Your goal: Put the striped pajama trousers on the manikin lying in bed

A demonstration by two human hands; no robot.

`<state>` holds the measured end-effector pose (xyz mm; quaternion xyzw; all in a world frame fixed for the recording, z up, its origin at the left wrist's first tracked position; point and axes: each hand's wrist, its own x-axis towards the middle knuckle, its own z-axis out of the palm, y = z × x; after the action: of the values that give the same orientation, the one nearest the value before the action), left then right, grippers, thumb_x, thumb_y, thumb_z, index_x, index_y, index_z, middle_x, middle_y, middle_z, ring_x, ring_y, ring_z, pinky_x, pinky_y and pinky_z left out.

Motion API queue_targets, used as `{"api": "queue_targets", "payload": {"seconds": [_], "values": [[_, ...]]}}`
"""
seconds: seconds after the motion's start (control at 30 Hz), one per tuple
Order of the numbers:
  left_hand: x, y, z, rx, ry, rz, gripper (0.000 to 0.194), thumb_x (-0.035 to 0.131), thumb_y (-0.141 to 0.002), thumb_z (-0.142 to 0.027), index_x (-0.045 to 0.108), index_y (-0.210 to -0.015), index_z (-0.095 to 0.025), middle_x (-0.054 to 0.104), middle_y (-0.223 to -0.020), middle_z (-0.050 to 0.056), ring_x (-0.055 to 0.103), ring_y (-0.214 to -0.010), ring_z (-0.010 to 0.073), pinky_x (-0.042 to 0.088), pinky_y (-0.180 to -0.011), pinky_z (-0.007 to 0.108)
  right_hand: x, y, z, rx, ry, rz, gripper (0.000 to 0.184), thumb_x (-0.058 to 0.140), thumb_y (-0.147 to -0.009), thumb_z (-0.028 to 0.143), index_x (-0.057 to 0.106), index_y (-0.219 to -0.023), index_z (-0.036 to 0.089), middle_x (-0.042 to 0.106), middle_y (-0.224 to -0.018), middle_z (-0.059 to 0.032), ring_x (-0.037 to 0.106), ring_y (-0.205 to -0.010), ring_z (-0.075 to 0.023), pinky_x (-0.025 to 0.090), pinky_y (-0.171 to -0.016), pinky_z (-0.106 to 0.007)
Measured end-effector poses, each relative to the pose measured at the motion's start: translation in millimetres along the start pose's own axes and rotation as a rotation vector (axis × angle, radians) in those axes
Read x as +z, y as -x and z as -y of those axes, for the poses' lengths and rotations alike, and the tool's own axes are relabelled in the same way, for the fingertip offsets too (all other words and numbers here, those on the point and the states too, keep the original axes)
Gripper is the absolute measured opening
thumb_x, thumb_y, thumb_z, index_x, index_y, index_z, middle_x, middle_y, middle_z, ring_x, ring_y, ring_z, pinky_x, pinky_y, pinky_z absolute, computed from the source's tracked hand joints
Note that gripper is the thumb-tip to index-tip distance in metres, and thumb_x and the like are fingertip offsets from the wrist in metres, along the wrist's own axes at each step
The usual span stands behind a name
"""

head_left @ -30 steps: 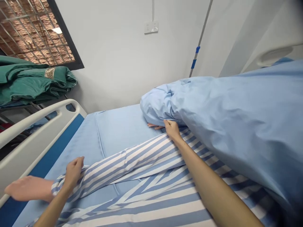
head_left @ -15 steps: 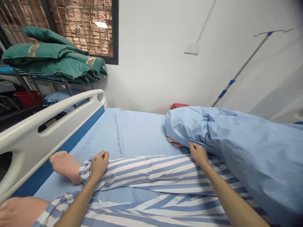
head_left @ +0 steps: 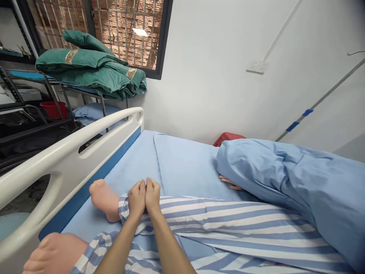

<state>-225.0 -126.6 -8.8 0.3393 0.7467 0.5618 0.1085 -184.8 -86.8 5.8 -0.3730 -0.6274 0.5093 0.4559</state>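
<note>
The left hand (head_left: 137,198) and right hand (head_left: 153,195) rest side by side on the striped trouser leg (head_left: 205,215) near its cuff, probably so 2 hands bear on the same stretch of cloth; fingers curl with tips hidden, so whether either grip pinches fabric, I cannot tell. The blue quilt (head_left: 302,182) lies bunched aside, leaving the leg accessible on the bed (head_left: 188,167).

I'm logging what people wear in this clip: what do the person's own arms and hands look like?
The left hand and right hand are bare, with no gloves, rings or watch in view. The left forearm and right forearm are slender and uncovered as far as they show; no sleeves are visible.
</note>
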Motion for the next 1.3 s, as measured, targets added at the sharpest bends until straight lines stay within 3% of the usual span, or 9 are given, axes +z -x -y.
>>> {"api": "queue_targets", "payload": {"seconds": [0.13, 0.33, 0.63, 0.77, 0.9, 1.07, 1.2, 1.3], "values": [[-0.1, -2.8, 1.5, -0.033, 0.028, -0.021, 0.035, 0.034, -0.081, -0.040, 0.044, -0.055, -0.019, 0.050, -0.052, -0.001, 0.043, -0.054, 0.0124, 0.032, -0.056, 0.024, 2.9, 5.1, -19.5, 0.033, 0.020, 0.038, 0.039, 0.039, -0.084, 0.040, 0.034, -0.052, 0.019, 0.035, -0.048, 0.0049, 0.032, -0.050, -0.0099, 0.026, -0.048, -0.023], [-0.7, -2.9, 2.3, -0.055, 0.055, 0.019, 0.033, 0.037, -0.080, -0.037, 0.044, -0.054, -0.019, 0.050, -0.052, -0.002, 0.042, -0.055, 0.0117, 0.033, -0.056, 0.023, -1.0, 4.3, -15.1, 0.047, 0.010, 0.025, 0.038, 0.038, -0.084, 0.040, 0.035, -0.052, 0.019, 0.037, -0.049, 0.0045, 0.034, -0.051, -0.0106, 0.027, -0.049, -0.023], [4.5, -16.5, -43.9, -0.090, 0.394, -0.061, 0.037, 0.042, -0.078, -0.041, 0.025, -0.053, -0.021, 0.026, -0.048, -0.006, 0.028, -0.047, 0.0083, 0.028, -0.046, 0.022, -3.4, 0.3, -13.4, 0.038, -0.134, 0.052, 0.037, 0.036, -0.082, 0.040, 0.041, -0.053, 0.019, 0.041, -0.049, 0.0037, 0.036, -0.051, -0.0110, 0.031, -0.049, -0.023], [11.9, -4.6, -25.3, -0.104, 0.220, -0.126, 0.034, 0.041, -0.079, -0.037, 0.030, -0.052, -0.021, 0.031, -0.047, -0.006, 0.032, -0.050, 0.0094, 0.028, -0.050, 0.023, -4.2, -2.9, -18.7, 0.121, -0.190, -0.003, 0.037, 0.041, -0.080, 0.042, 0.035, -0.052, 0.020, 0.034, -0.046, 0.0056, 0.031, -0.047, -0.0097, 0.030, -0.046, -0.023], [13.7, 3.3, -3.9, -0.034, -0.001, -0.076, 0.032, 0.039, -0.080, -0.035, 0.033, -0.052, -0.020, 0.036, -0.047, -0.005, 0.035, -0.051, 0.0102, 0.027, -0.053, 0.024, -3.3, -5.1, -22.9, 0.147, -0.200, -0.049, 0.036, 0.043, -0.079, 0.043, 0.032, -0.053, 0.021, 0.031, -0.048, 0.0064, 0.029, -0.047, -0.0092, 0.029, -0.044, -0.022], [11.8, 2.3, -2.2, -0.009, -0.066, -0.057, 0.032, 0.036, -0.082, -0.035, 0.035, -0.054, -0.020, 0.041, -0.049, -0.004, 0.038, -0.052, 0.0111, 0.027, -0.057, 0.024, -1.6, -4.3, -24.5, 0.108, -0.172, -0.042, 0.034, 0.043, -0.079, 0.042, 0.034, -0.054, 0.021, 0.033, -0.048, 0.0057, 0.030, -0.049, -0.0098, 0.029, -0.045, -0.023], [10.8, 1.8, -3.9, 0.006, -0.095, -0.019, 0.031, 0.035, -0.082, -0.033, 0.037, -0.055, -0.020, 0.044, -0.051, -0.003, 0.039, -0.054, 0.0117, 0.026, -0.058, 0.025, -11.9, -6.5, -7.6, 0.069, 0.004, 0.021, 0.035, 0.041, -0.079, 0.038, 0.037, -0.050, 0.020, 0.037, -0.045, 0.0041, 0.032, -0.048, -0.0112, 0.026, -0.045, -0.024], [9.1, 2.5, -3.8, 0.027, -0.108, 0.019, 0.031, 0.035, -0.082, -0.032, 0.035, -0.053, -0.020, 0.042, -0.049, -0.003, 0.035, -0.052, 0.0114, 0.024, -0.056, 0.025, -26.4, -6.4, 17.2, -0.075, 0.229, 0.105, 0.039, 0.040, -0.082, 0.036, 0.037, -0.047, 0.020, 0.036, -0.045, 0.0041, 0.032, -0.048, -0.0112, 0.023, -0.047, -0.024]]}}
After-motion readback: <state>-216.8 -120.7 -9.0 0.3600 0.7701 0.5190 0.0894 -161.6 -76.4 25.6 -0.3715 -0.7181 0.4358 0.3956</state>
